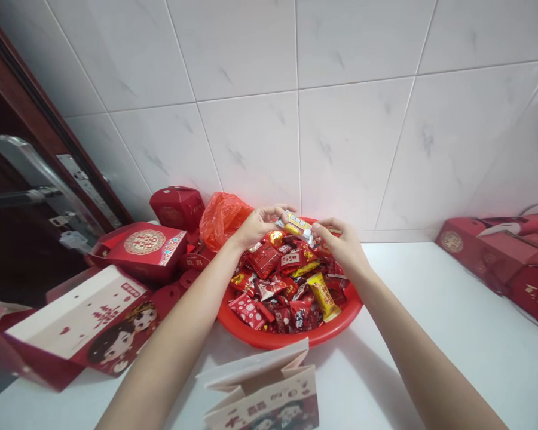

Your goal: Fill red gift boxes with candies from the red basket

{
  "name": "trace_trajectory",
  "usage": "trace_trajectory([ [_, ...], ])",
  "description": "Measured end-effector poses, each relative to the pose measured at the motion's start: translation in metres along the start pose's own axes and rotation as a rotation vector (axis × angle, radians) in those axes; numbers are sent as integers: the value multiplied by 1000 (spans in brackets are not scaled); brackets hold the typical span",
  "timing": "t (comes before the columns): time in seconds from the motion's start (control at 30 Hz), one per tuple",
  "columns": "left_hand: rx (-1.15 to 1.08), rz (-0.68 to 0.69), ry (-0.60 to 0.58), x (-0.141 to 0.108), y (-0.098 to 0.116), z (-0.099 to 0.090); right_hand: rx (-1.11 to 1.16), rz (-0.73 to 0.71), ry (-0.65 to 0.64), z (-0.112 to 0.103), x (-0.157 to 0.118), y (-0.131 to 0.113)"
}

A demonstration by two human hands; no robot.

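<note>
Over the far part of a red plastic basin [291,340], both my hands hold one white and yellow wrapped candy [297,226]. My left hand [265,224] pinches its left end between thumb and fingers. At its right end, my right hand [341,243] has thumb and fingers closed on the wrapper. Below them the basin is heaped with wrapped candies, mostly red, among them a long yellow packet [323,297] and a pink dotted packet [247,310]. Nearer to me stands an open paper gift box [269,397] with printed cartoon figures; its inside is mostly hidden.
Several red and cream gift boxes [78,319] crowd the left side, with a crumpled orange-red plastic bag [224,218] behind them. More red boxes [497,257] stand at the right against the tiled wall [354,149]. A dark door with a metal handle [49,179] is at far left.
</note>
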State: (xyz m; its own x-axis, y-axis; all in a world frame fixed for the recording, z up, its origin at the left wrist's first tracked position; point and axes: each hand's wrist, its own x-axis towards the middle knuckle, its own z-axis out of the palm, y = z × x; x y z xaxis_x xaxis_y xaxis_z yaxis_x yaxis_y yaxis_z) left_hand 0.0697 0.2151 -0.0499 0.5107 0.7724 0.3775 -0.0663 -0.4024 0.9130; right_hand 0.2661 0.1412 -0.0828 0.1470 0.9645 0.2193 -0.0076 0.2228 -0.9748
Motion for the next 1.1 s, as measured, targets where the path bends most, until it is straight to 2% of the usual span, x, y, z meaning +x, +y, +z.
trace_trajectory([
  [0.07, 104, -10, -37, 1, -3, -2, -25, -3, -6, -1, 1, 2],
  [0.1, 192, -21, -18, 2, -6, -4, -42, -7, 5, -1, 2, 4],
  [0.2, 538, -159, 180, 3, -19, -18, -80, -4, 74, -3, 4, 8],
  [0.27, 689, -272, 305, 2, -28, -29, -87, 5, 92, -4, 5, 10],
  [0.4, 757, -370, 350, 0, -43, -42, -102, 12, 80, -4, 5, 10],
  [0.5, 773, -418, 326, 1, -50, -38, -104, 6, 70, -4, 5, 9],
  [0.63, 721, -440, 283, 5, -50, -24, -102, -23, 61, -3, 4, 9],
  [0.73, 618, -418, 248, 5, -38, -18, -90, -17, 61, -2, 4, 8],
  [0.87, 269, -271, 202, 3, -15, -15, -50, -22, 60, -1, 4, 4],
  [0.97, 11, -179, 139, 1, -4, -12, 15, -17, 52, 0, 2, 0],
  [1.1, -35, -204, 9, -4, -2, -5, 71, 3, -15, 2, -6, -6],
])
